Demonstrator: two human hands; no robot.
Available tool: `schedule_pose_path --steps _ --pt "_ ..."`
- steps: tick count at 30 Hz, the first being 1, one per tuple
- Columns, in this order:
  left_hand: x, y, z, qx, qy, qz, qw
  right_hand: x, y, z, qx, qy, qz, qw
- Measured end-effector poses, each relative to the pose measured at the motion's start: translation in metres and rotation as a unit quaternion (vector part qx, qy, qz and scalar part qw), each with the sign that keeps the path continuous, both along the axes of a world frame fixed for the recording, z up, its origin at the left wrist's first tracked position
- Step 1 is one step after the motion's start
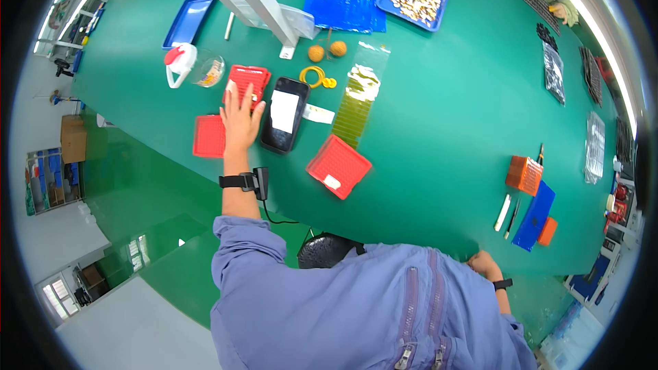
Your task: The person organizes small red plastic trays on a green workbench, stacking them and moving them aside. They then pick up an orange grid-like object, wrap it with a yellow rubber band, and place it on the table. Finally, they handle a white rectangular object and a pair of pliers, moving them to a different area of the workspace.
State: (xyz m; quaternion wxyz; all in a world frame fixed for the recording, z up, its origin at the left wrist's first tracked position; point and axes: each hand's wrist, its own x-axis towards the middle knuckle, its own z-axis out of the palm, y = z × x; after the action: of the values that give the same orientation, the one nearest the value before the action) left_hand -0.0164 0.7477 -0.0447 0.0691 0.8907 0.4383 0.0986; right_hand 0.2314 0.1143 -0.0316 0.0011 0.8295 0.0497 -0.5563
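Note:
My left hand (240, 123) reaches forward with its fingers spread, the fingertips lying over a red ridged plastic tray (251, 75). Beside the wrist is another red tray (208, 136), partly covered by the hand. A black phone (284, 115) with a lit white screen lies just right of the hand. Farther right, a third red tray (338, 166) sits at an angle and bears a small white label. My right hand (483, 264) rests by the table's near edge, its fingers curled in, and nothing shows in it.
A grey metal post (264, 10) stands on the green table. Near it are a white-and-red bottle (180, 62), a clear cup (208, 70), yellow rings (312, 77) and a strip of olive film (353, 106). A blue tray (439, 19) holds small pieces. An orange basket (524, 175) stands right.

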Motion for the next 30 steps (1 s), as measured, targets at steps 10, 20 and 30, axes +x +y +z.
schedule_pose_path --steps 10,20,30 --pt "0.028 -0.184 0.031 -0.099 -0.014 -0.136 0.986 0.001 -0.006 -0.004 0.014 0.011 -0.043 0.999" --pt "0.028 -0.201 -0.002 -0.132 -0.041 -0.089 0.986 0.002 0.002 0.008 0.038 -0.010 -0.019 0.999" --pt "0.018 -0.215 0.002 -0.119 -0.068 -0.133 0.982 0.004 0.007 0.017 0.053 0.011 -0.035 0.998"
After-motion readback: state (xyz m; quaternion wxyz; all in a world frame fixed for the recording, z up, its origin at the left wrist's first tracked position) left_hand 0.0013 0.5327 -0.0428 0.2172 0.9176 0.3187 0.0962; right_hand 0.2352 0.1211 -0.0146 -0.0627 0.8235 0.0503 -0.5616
